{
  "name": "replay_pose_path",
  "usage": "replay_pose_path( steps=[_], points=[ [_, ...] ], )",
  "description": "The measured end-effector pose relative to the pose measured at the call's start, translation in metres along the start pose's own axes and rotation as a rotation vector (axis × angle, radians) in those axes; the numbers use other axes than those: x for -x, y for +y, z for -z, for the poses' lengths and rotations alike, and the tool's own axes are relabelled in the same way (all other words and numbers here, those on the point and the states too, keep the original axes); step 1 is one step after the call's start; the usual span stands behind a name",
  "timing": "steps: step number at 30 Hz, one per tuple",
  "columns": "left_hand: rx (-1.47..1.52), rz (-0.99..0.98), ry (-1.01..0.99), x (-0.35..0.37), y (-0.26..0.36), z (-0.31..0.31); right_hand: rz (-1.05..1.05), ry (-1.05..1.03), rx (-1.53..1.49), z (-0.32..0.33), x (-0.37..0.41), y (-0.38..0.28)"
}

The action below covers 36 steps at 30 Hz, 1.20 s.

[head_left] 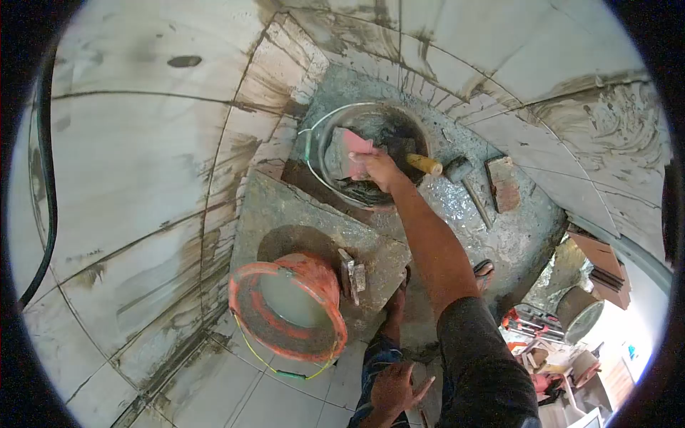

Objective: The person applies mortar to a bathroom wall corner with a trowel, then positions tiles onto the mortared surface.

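Observation:
My right hand [376, 170] reaches into a dark bucket [419, 132] with a wire handle. Its fingers are closed on a flat pink piece [356, 145], partly coated in grey; its exact kind I cannot make out. Dark grey wet material [389, 132], like mortar, lies in the bucket. Beside the hand, a yellow tool handle [426, 165] sticks out over the rim. My left hand [396, 389] hangs low near my leg, holding nothing, with fingers apart.
An orange bucket [325, 285] with cloudy water stands on the floor near a few tile scraps [352, 277]. Right of the dark bucket lie a mallet [460, 169] and a brick-like block [504, 185]. Smeared tiled walls [143, 171] enclose the corner. Tiles [603, 264] and tools sit at right.

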<state>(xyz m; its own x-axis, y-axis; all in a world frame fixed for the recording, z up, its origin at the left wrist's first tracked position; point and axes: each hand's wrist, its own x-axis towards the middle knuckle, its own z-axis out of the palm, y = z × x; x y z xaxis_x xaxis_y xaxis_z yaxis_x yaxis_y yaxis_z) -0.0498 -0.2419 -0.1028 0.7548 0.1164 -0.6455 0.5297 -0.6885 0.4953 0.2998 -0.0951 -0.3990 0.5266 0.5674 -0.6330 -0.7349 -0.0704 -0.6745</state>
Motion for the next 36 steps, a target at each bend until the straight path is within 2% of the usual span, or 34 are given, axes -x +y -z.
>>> replay_pose_path(
  steps=[1, 2, 4, 5, 7, 8, 12, 14, 18, 21, 24, 27, 29, 31, 33, 35, 36],
  points=[
    [0.000, 0.030, -0.072, -0.002, 0.004, 0.003, -0.028, 0.060, -0.184, 0.000, 0.010, -0.009],
    [0.000, 0.061, -0.145, -0.004, 0.006, 0.004, -0.021, 0.065, -0.199, 0.005, 0.008, -0.006],
    [-0.013, 0.023, -0.102, -0.003, 0.006, -0.003, 0.104, 0.139, 0.209, 0.015, 0.005, 0.002],
    [-0.009, -0.013, -0.053, -0.003, 0.005, -0.006, 0.103, 0.149, 0.201, 0.017, 0.010, 0.003],
    [-0.028, -0.018, -0.083, -0.001, 0.005, -0.012, 0.378, 0.274, 0.676, 0.018, 0.020, 0.004],
    [-0.044, -0.012, -0.105, 0.001, 0.006, -0.014, 0.301, 0.264, 0.697, 0.019, 0.019, 0.008],
    [-0.062, -0.044, -0.038, 0.003, 0.007, -0.019, 0.304, 0.232, 0.777, 0.010, 0.021, 0.016],
    [-0.013, 0.003, -0.185, 0.000, 0.004, -0.024, 0.354, 0.213, 0.775, 0.003, 0.020, 0.017],
    [-0.066, -0.012, -0.144, -0.004, 0.009, -0.007, 0.326, 0.204, 0.715, -0.016, 0.012, 0.019],
    [0.022, -0.002, -0.141, -0.002, 0.008, -0.008, 0.231, 0.088, 0.763, -0.015, 0.020, 0.014],
    [0.032, -0.045, -0.065, -0.002, 0.007, -0.006, 0.323, 0.026, 0.726, -0.014, 0.025, -0.002],
    [0.063, 0.030, -0.107, 0.000, 0.005, -0.004, 0.273, -0.074, 0.623, -0.003, 0.018, -0.017],
    [0.006, 0.021, -0.071, 0.001, 0.001, -0.006, 0.005, -0.145, -0.024, 0.001, 0.017, -0.024],
    [-0.013, 0.023, -0.067, 0.004, -0.004, -0.016, 0.053, -0.132, -0.149, 0.006, 0.030, -0.029],
    [-0.028, 0.013, -0.071, 0.006, -0.008, -0.022, 0.061, -0.136, -0.523, 0.014, 0.052, -0.033],
    [-0.012, 0.017, -0.028, 0.006, -0.004, -0.022, 0.066, -0.141, -0.667, 0.021, 0.093, -0.039],
    [-0.017, 0.142, -0.156, 0.003, 0.006, -0.012, 0.079, -0.077, -0.718, 0.021, 0.120, -0.046]
  ],
)
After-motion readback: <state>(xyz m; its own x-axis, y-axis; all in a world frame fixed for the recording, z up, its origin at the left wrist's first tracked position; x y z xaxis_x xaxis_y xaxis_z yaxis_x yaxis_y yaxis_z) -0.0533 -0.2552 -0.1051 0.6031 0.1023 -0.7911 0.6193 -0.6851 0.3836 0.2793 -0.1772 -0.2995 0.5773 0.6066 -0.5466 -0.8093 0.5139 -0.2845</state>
